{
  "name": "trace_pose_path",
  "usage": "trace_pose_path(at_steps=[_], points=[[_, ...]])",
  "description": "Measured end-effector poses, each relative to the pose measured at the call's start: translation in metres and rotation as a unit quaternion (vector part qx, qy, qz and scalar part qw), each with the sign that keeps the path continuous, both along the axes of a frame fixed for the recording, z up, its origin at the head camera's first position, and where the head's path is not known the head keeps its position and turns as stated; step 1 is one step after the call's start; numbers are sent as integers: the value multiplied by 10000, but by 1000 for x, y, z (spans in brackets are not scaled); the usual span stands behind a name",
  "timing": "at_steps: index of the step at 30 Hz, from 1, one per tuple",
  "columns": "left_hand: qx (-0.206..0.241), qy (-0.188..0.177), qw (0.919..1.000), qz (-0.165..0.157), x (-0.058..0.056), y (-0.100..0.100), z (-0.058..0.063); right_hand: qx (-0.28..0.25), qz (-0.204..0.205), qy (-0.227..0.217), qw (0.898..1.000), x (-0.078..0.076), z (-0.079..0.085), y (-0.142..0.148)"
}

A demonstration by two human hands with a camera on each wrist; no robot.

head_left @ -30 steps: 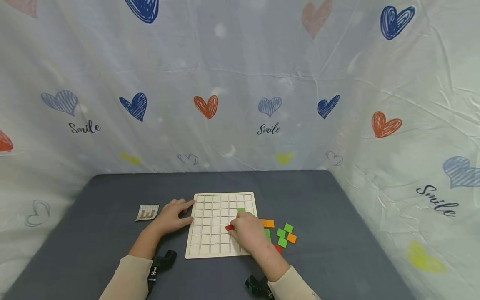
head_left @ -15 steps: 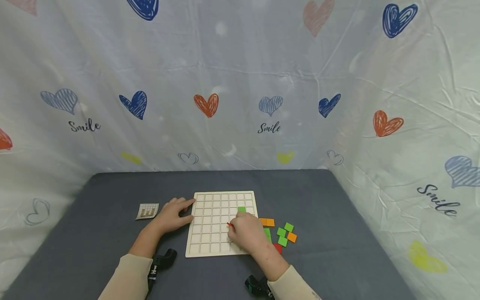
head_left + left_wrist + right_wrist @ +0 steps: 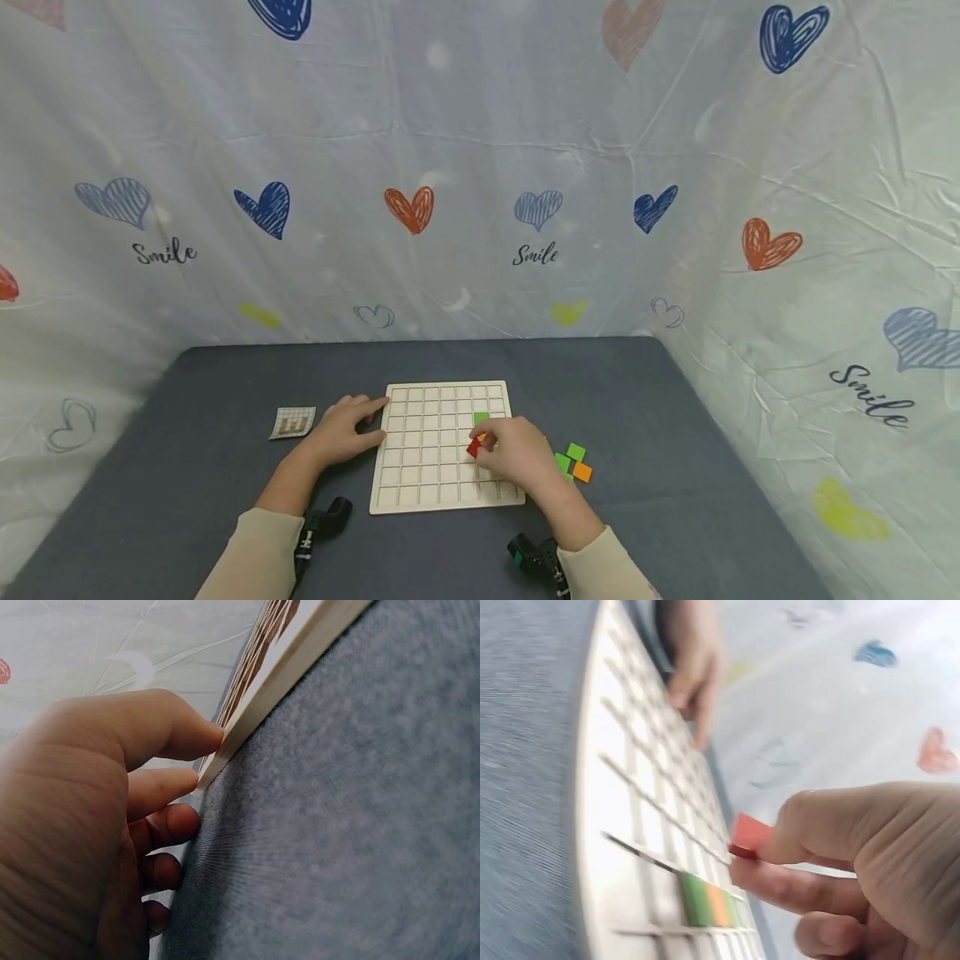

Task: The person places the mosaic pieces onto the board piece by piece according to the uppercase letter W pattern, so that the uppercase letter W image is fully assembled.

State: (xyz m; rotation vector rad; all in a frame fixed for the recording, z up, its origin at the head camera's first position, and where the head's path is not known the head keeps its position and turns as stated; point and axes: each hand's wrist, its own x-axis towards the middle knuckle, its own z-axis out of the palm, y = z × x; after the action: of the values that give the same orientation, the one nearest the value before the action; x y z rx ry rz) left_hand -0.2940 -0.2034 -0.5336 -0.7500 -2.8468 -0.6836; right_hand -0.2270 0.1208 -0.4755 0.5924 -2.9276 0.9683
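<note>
My right hand [image 3: 519, 452] is over the right part of a pale gridded board [image 3: 420, 497], pinching a small red square tile [image 3: 748, 835] between thumb and forefinger. In the right wrist view the red tile is tilted and raised off the grid. A green tile [image 3: 482, 417] lies in a cell of the board, with an orange tile [image 3: 718, 906] beside it. At the board's left edge my left hand [image 3: 349, 433] rests with thumb and forefinger stretched out, their tips touching the rim; its other fingers are loosely bent.
Right of the board lie loose green tiles [image 3: 575, 452] and an orange tile [image 3: 581, 472], partly behind my right hand. A small printed card [image 3: 292, 422] with a grid pattern lies left of my left hand. A heart-patterned curtain [image 3: 465, 167] hangs behind the dark table [image 3: 247, 375].
My right hand has moved right with the red tile, turning it, and now covers some of the loose tiles. An orange tile on the board has come into sight. My left hand stays put.
</note>
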Motion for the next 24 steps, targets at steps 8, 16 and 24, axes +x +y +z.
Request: trace_pose_path(at_steps=[8, 16, 24], points=[[2, -48, 10000, 25, 0, -1, -1, -868, -73, -1207, 9889, -3, 10, 27], [-18, -58, 10000, 53, 0, -2, -1, -553, -56, -1515, 9869, -3, 3, 22], [-11, -70, 10000, 53, 1, -1, 0, -146, -302, -1288, 9911, 1, 2, 14]])
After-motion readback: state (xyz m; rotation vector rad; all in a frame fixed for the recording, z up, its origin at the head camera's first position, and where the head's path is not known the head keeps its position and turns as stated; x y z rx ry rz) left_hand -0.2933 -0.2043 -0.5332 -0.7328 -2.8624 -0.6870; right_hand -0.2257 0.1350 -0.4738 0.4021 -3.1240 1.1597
